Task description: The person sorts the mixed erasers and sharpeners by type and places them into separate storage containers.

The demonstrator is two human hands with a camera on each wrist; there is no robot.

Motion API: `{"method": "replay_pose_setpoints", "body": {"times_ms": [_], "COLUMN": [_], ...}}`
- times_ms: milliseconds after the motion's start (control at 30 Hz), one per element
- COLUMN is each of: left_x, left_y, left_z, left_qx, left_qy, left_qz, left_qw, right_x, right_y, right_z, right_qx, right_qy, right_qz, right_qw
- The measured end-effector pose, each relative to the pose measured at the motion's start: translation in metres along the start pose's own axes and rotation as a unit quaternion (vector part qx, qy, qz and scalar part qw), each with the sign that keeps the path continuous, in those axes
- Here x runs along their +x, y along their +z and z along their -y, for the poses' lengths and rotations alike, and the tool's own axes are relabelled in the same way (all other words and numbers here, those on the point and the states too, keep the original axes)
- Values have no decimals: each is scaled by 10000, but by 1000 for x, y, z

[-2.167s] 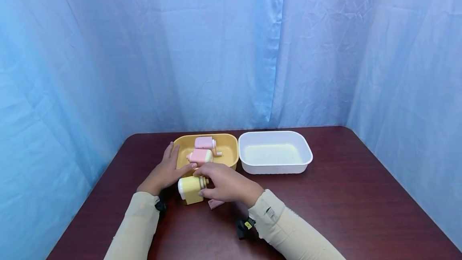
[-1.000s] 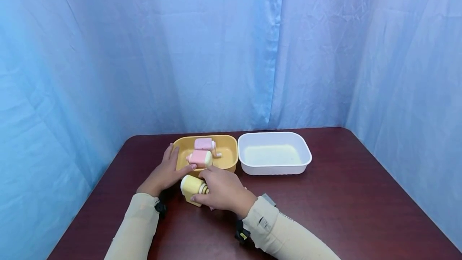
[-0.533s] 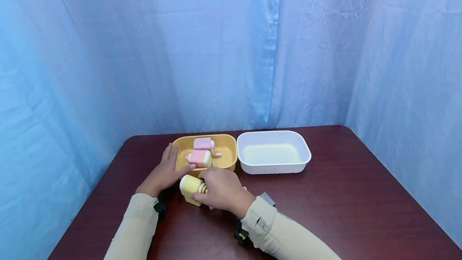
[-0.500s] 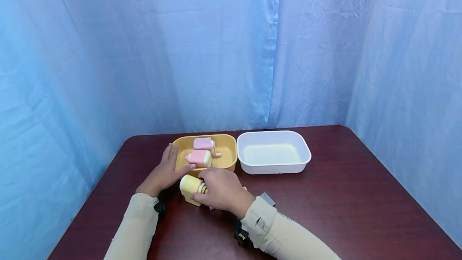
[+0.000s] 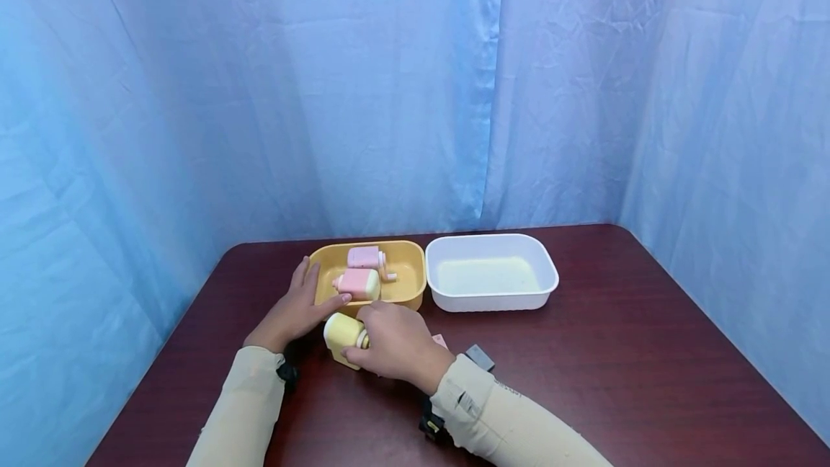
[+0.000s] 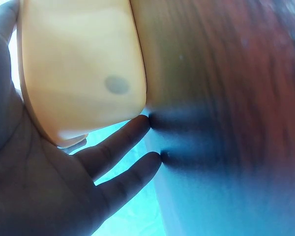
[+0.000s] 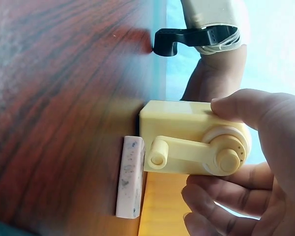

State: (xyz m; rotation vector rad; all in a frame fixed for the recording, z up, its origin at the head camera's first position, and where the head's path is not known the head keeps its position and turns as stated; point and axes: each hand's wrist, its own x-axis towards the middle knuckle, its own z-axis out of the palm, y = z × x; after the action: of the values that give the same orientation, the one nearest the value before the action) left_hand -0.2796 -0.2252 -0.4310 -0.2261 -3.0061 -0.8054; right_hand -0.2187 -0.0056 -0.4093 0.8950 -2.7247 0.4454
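My right hand [image 5: 400, 341] holds a yellow crank pencil sharpener [image 7: 174, 120] by its sides, thumb on one side and fingers on the other. It stands on the table just in front of the yellow basket [image 5: 415, 294]. Its crank handle [image 7: 184, 150] faces my right palm in the right wrist view. Beside its base lies a pink speckled eraser [image 7: 130, 179]. My left hand [image 5: 292, 314] rests against the basket's near left corner, fingers extended. Two of its fingertips touch the table in the left wrist view. Inside the basket lie two pink pencil sharpeners, one nearer [image 5: 358, 284] and one farther [image 5: 365, 257].
To the right of the yellow basket stands a white basket [image 5: 496, 303]. A grey block [image 5: 480, 357] and a small pink block [image 5: 440, 340] lie on the dark red table [image 5: 616, 352], partly behind the right arm. Blue curtains [image 5: 389, 92] surround the table.
My right hand has turned and shifted slightly right and nearer, and the yellow sharpener has tilted with it. The grey block has come into view beside the sleeve. My left hand has barely moved.
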Motion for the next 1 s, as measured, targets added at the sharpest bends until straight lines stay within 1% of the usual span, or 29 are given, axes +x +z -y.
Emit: {"method": "replay_pose_setpoints", "body": {"times_ms": [300, 433, 700, 900, 1000], "left_x": [0, 0, 0, 0, -1], "left_y": [3, 2, -1, -1, -2], "left_z": [2, 2, 1, 2, 1], "left_qx": [59, 71, 121, 152, 97], "left_qy": [-103, -144, -92, -3, -36], "left_qz": [63, 91, 17, -49, 8], "left_qw": [9999, 9998, 9999, 9999, 9999], "right_x": [-1, 0, 2, 3, 3], "right_y": [0, -3, -8, -13, -16], "right_z": [0, 0, 0, -2, -3], "right_qx": [18, 20, 22, 2, 17], "right_qy": [44, 94, 53, 241, 325], "right_qz": [-29, -39, -215, -279, -310], "right_qw": [10000, 9999, 9998, 9993, 9990]}}
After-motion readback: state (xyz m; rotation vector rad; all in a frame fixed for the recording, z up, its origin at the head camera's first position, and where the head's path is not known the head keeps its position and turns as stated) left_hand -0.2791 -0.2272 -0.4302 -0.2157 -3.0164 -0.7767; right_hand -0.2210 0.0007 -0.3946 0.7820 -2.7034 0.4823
